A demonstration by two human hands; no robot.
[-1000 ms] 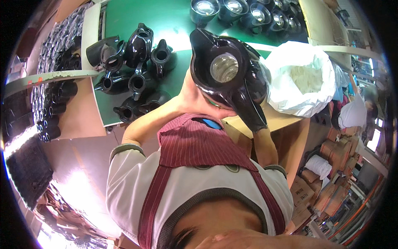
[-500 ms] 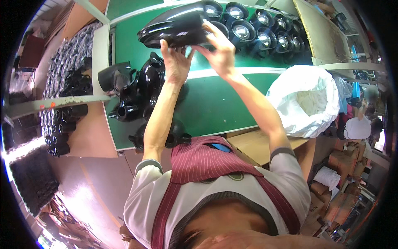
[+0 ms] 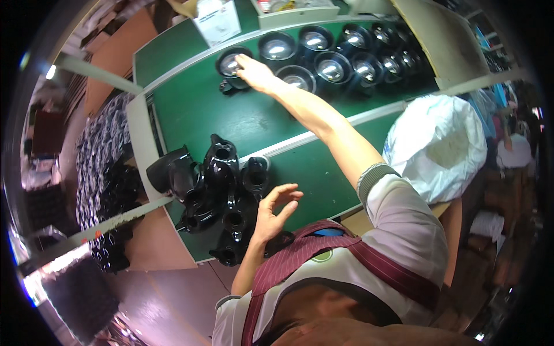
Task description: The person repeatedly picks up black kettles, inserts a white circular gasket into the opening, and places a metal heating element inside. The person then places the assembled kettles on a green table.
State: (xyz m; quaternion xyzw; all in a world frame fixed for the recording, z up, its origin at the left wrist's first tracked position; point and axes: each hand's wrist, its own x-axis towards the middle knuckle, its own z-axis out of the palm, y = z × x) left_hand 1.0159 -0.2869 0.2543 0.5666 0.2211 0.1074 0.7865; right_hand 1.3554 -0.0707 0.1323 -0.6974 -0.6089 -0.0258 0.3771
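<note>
Here, at nine o'clock, a cluster of black jug shells (image 3: 216, 190) lies on the green table (image 3: 196, 112). The left hand (image 3: 272, 209) hovers just right of them, fingers spread, empty. At twelve o'clock the right hand (image 3: 254, 74) rests fingertips on the black jug (image 3: 231, 64), leftmost in its row, grip unclear.

Two hands show: the right hand (image 3: 254, 72) and the left hand (image 3: 274, 210). About nine black round housings (image 3: 332, 68) stand in rows on the tabletop (image 3: 196, 109). One white bag (image 3: 441, 147). One white box (image 3: 219, 22).
</note>
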